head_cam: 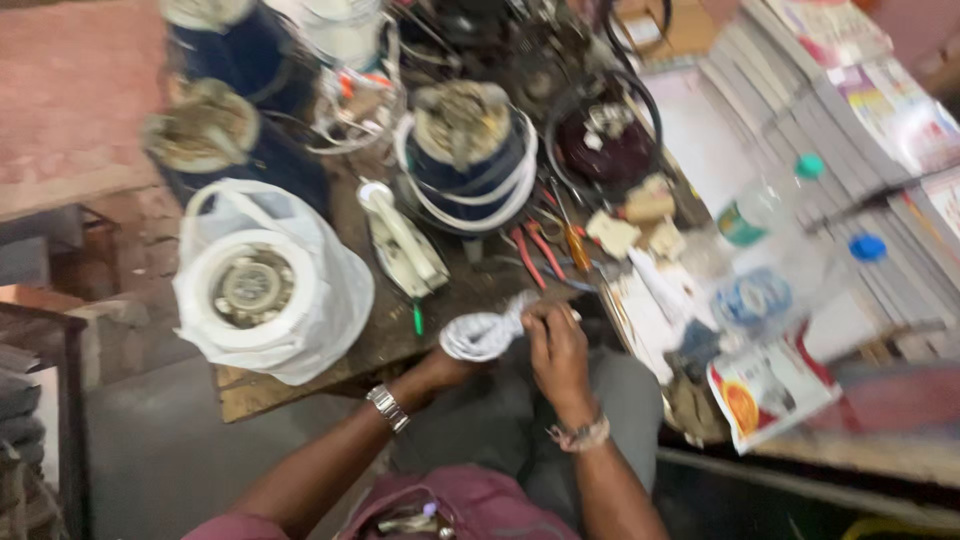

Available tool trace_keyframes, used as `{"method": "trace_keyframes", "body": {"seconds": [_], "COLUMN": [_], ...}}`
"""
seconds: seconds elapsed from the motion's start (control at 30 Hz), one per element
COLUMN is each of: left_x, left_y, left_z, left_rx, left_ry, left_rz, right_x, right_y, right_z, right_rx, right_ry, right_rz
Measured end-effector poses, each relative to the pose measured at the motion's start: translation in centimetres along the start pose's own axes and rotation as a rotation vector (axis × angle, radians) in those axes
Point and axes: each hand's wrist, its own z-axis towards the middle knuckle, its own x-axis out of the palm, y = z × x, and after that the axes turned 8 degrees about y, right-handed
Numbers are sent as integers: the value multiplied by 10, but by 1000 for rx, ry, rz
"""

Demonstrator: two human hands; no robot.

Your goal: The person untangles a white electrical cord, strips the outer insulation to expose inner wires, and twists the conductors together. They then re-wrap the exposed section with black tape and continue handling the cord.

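Both my hands meet at the front edge of a cluttered wooden workbench. My left hand, with a metal watch on its wrist, grips a white cloth-like bundle from below. My right hand, wearing a thread bracelet, closes over the bundle's right end. The frame is blurred, so the bundle's exact make is unclear.
A round motor part in a white plastic bag sits at the left. A blue motor wound with white cable, a white power strip, red-handled pliers, two plastic bottles and stacked magazines crowd the bench.
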Motion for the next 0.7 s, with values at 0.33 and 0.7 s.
{"method": "trace_keyframes", "body": {"seconds": [0.33, 0.7], "left_x": [7, 16], "left_y": [-52, -64], "left_z": [16, 6], "left_rx": [336, 213], "left_ry": [-169, -181], "left_rz": [527, 290], "right_x": [17, 5], "right_y": [-27, -14], "right_z": [-27, -20], "right_rx": [497, 477], "right_ry": [63, 117], "right_rz": [801, 811]}}
